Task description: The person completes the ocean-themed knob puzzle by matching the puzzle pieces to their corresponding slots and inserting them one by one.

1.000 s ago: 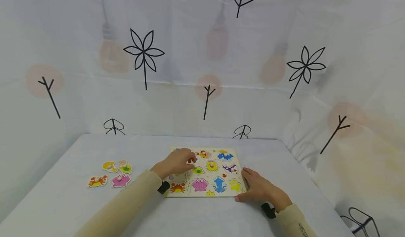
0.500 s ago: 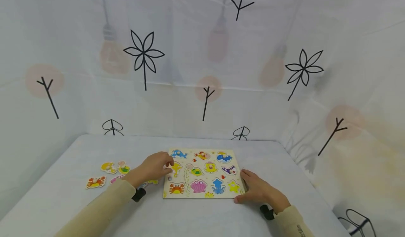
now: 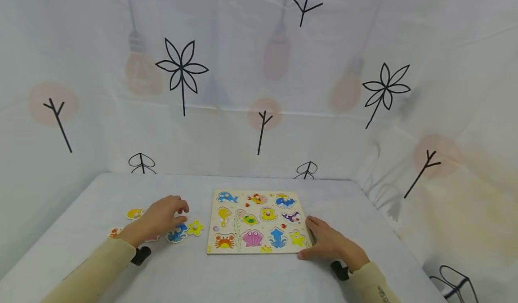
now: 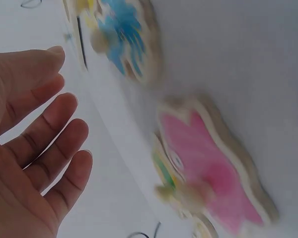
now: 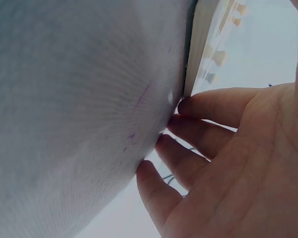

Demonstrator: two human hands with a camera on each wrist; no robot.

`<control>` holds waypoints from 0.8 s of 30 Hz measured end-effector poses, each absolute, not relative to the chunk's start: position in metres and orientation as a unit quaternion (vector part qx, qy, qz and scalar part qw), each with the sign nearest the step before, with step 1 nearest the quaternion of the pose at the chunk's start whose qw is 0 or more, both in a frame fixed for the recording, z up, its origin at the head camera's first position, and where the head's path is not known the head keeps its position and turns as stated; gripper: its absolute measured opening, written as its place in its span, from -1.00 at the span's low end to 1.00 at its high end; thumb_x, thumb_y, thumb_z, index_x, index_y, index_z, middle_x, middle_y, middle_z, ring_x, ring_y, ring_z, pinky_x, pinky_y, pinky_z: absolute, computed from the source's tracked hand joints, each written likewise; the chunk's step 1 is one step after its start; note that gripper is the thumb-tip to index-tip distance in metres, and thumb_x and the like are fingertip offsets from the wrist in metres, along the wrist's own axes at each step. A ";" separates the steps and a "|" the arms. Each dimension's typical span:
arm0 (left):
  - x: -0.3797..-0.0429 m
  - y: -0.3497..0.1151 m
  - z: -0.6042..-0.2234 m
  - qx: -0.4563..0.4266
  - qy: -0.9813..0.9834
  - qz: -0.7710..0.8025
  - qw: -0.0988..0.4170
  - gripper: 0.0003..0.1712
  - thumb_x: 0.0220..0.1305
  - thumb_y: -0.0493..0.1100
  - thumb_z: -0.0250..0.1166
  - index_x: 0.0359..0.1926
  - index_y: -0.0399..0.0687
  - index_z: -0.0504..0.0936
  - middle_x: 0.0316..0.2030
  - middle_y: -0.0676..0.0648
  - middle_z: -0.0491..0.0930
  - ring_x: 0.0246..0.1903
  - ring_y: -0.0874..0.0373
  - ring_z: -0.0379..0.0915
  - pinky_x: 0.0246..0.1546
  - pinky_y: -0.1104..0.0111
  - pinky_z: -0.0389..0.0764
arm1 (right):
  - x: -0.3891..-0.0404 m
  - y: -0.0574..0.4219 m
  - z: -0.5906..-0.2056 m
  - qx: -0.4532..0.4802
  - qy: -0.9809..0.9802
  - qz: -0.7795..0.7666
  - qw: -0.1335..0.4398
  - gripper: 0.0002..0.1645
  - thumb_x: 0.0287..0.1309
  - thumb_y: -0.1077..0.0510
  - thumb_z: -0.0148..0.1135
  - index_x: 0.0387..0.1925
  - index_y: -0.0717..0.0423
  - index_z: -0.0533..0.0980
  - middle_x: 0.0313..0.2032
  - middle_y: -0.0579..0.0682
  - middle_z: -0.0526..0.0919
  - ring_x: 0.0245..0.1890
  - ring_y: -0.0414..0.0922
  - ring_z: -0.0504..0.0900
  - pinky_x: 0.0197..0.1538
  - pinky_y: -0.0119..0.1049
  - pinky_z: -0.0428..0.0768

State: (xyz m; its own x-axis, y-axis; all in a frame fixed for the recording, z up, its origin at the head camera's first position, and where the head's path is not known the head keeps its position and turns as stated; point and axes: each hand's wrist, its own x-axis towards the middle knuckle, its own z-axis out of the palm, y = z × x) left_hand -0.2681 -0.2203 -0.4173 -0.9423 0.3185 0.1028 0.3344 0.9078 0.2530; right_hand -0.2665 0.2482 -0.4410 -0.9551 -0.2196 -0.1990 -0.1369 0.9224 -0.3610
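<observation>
In the head view a wooden peg puzzle board [image 3: 265, 230] with sea-animal pictures lies mid-table. My right hand [image 3: 329, 242] rests at its right edge, thumb by the near corner; the right wrist view has its fingertips [image 5: 185, 106] against the board's side and the table. My left hand [image 3: 162, 217] is above loose knobbed pieces, fingers loosely bent, holding nothing. Near it lie a blue squid-like piece [image 3: 176, 234] and a yellow star piece [image 3: 196, 228]. A pink shell piece [image 4: 206, 148] shows large but blurred in the left wrist view; the hand mostly covers it in the head view.
A yellow piece [image 3: 135, 213] lies beyond my left forearm, and a red crab piece [image 3: 114, 233] is partly covered by it. Several knobs [image 5: 218, 58] stand up from the board. Patterned white cloth [image 3: 226, 136] hangs behind the table.
My left hand has drawn back leftward from over the board to the loose pieces, uncovering the board's left side and the star and squid pieces. My right hand stays at the board's edge.
</observation>
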 end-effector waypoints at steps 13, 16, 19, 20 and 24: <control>-0.265 -0.279 -0.424 -0.138 -0.977 -0.151 0.050 -0.78 0.10 -0.13 0.40 -0.21 -0.05 0.64 -0.32 0.02 0.49 -0.30 0.09 0.38 -0.19 0.09 0.54 | -0.264 0.248 -0.440 -0.092 0.974 -0.172 0.115 0.43 -0.48 -0.44 0.50 0.41 0.15 0.17 0.41 0.15 0.11 0.37 0.18 0.10 0.29 0.19 0.13; -0.266 -0.287 -0.427 -0.127 -0.978 -0.157 0.043 -0.79 0.09 -0.15 0.37 -0.21 -0.06 0.64 -0.33 0.02 0.49 -0.30 0.09 0.39 -0.18 0.08 0.54 | -0.263 0.248 -0.439 -0.096 0.973 -0.174 0.114 0.43 -0.47 -0.44 0.50 0.41 0.16 0.16 0.41 0.16 0.10 0.38 0.17 0.10 0.30 0.18 0.13; -0.267 -0.292 -0.429 -0.116 -0.980 -0.161 0.026 -0.79 0.11 -0.16 0.35 -0.20 -0.06 0.63 -0.34 0.04 0.48 -0.30 0.10 0.38 -0.18 0.09 0.55 | -0.264 0.248 -0.439 -0.095 0.973 -0.177 0.116 0.44 -0.48 -0.45 0.50 0.41 0.16 0.15 0.41 0.16 0.10 0.38 0.18 0.09 0.30 0.19 0.12; -0.268 -0.293 -0.430 -0.113 -0.980 -0.161 0.021 -0.79 0.11 -0.16 0.34 -0.20 -0.06 0.63 -0.35 0.04 0.48 -0.31 0.10 0.37 -0.18 0.09 0.54 | -0.264 0.248 -0.439 -0.094 0.973 -0.177 0.118 0.44 -0.48 -0.45 0.50 0.41 0.16 0.15 0.42 0.16 0.09 0.38 0.18 0.09 0.30 0.19 0.12; -0.269 -0.294 -0.430 -0.114 -0.980 -0.161 0.010 -0.81 0.13 -0.18 0.33 -0.20 -0.07 0.62 -0.37 0.04 0.47 -0.32 0.11 0.36 -0.19 0.11 0.55 | -0.265 0.249 -0.440 -0.088 0.972 -0.177 0.123 0.45 -0.49 -0.46 0.49 0.42 0.14 0.15 0.42 0.15 0.08 0.39 0.17 0.08 0.30 0.20 0.11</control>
State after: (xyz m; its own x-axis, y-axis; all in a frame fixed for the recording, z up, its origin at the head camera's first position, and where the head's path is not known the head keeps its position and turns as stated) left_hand -0.2686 -0.2935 -0.4295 -0.9739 0.2201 0.0554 0.2262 0.9220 0.3142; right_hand -0.2654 0.2486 -0.4397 -0.9543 -0.2144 -0.2084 -0.1270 0.9217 -0.3665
